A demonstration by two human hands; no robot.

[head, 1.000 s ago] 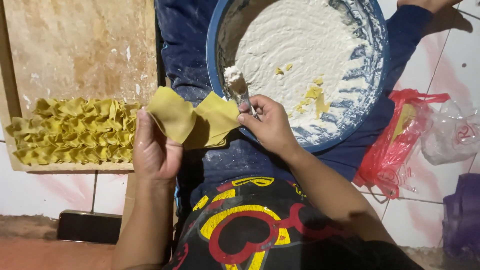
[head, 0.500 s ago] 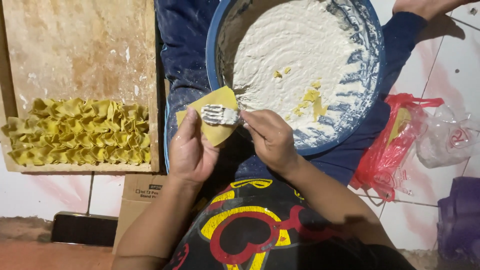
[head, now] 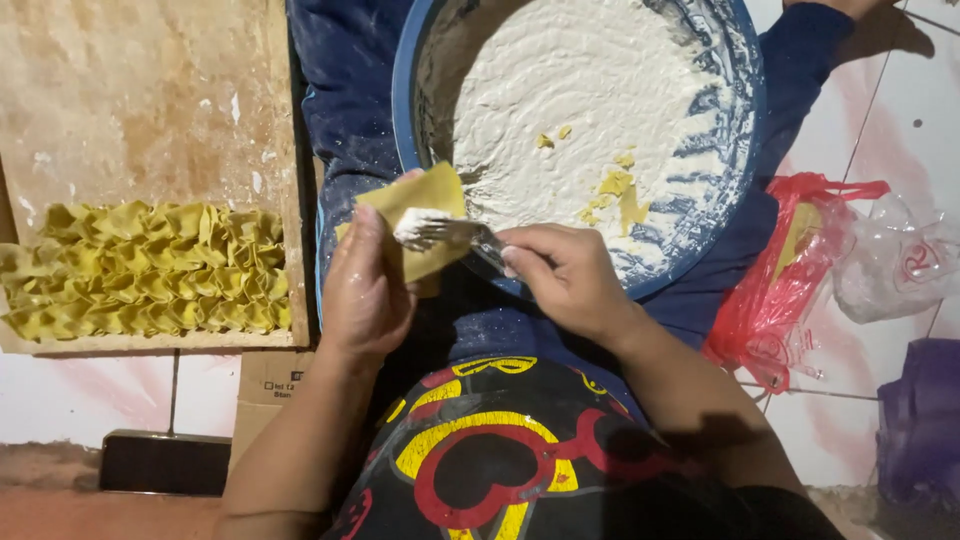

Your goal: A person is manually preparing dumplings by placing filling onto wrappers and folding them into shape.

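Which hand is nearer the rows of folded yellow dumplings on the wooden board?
Left. The left hand holds a yellow wrapper just right of the folded yellow dumplings; the right hand, gripping a fork, is farther right.

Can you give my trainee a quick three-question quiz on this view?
1. True or false: the left hand holds a yellow dough wrapper.
2. What does the right hand hold? A) fork B) knife C) rolling pin
3. Where do the folded yellow pieces lie?

Key: 1. True. 2. A, a fork carrying white filling over the wrapper. 3. In rows on the wooden board, left of the blue bowl.
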